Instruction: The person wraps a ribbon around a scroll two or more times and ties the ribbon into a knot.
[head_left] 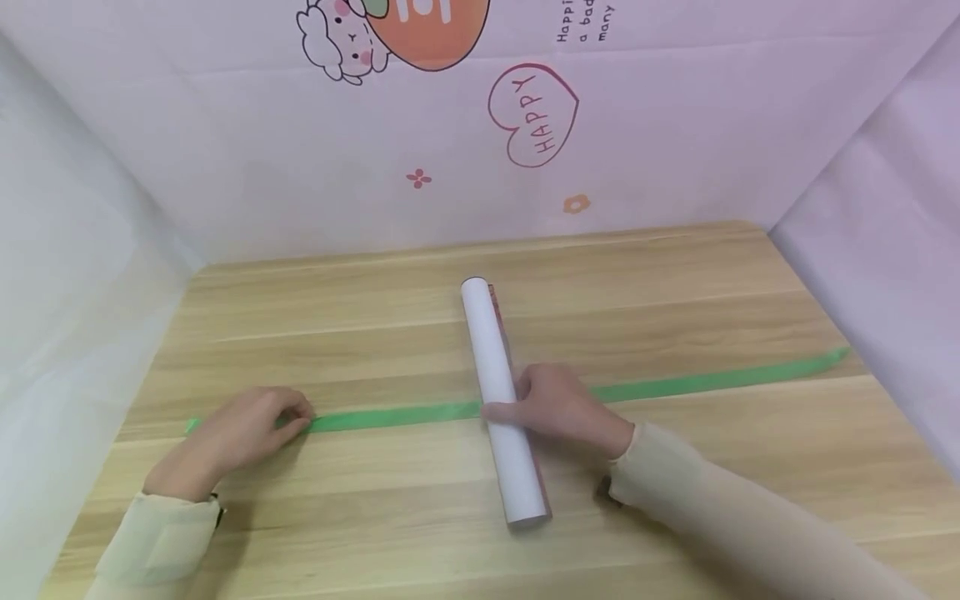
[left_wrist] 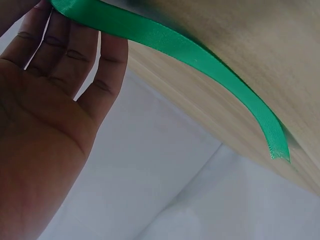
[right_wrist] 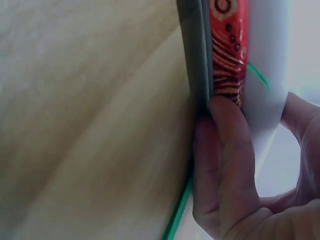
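A green satin ribbon (head_left: 405, 415) runs from left to right along the tabletop, passing under a white paper roll (head_left: 491, 367). My left hand (head_left: 240, 433) pinches the ribbon near its left end between thumb and fingertips. In the left wrist view, the ribbon's loose end (left_wrist: 277, 135) curves away from the fingers (left_wrist: 112, 65). Around the middle of the roll, my right hand (head_left: 562, 408) grips with the thumb on top and the fingers on its right side. The right wrist view shows a red patterned strip (right_wrist: 228, 45) on the roll beside those fingers (right_wrist: 235, 145).
The wooden table (head_left: 337, 317) has a white printed backdrop (head_left: 300, 167) behind it and white cloth (head_left: 67, 250) at both sides. The ribbon's right end (head_left: 840, 356) lies close to the table's right edge.
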